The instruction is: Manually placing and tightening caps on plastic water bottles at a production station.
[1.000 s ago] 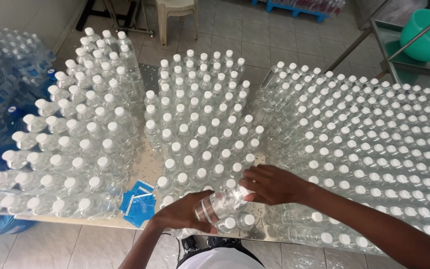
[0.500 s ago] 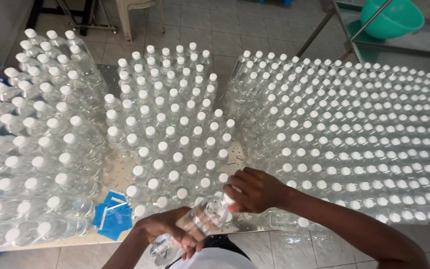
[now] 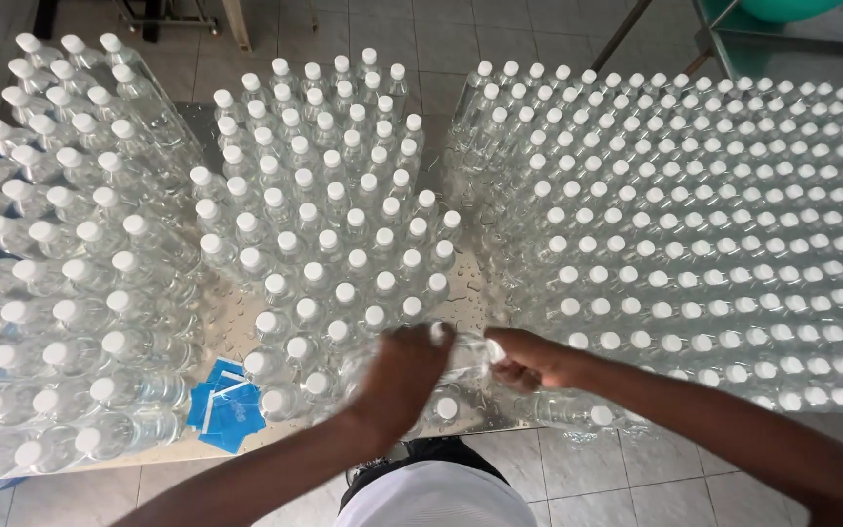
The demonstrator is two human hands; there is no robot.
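Clear plastic bottle (image 3: 461, 353), lying crosswise near the table's (image 3: 221, 332) front edge: my left hand (image 3: 404, 376) wraps its body, my right hand (image 3: 531, 361) pinches its capped end.

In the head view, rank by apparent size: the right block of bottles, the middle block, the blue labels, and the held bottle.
1. Right block
2. Middle block
3. Held bottle, partly hidden by the hands, and blue labels: too alike to rank.
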